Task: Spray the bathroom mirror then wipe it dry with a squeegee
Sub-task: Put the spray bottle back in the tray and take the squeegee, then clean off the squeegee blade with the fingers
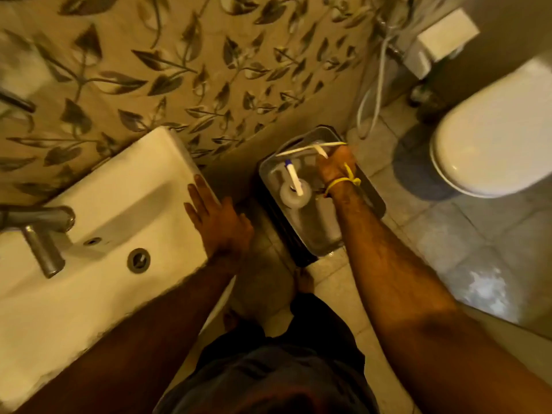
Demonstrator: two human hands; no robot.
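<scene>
While the left hand (219,222) lies flat, fingers straight, on the smooth white sink (119,186), the right hand (336,167) grips the thin white squeegee (310,148) over a shiny tray (325,237), frame centre.

We see a tiled floor (448,234) carrying everything here. Directly on it, under our right hand (336,168), sits a clear plastic bin (316,234) against the foot of the wall, well to the right of our left hand (219,222). Further right of the right hand, the toilet (493,144) hangs over the tiles. Nearer us than both hands, our bare feet (303,282) stand on the floor.
</scene>
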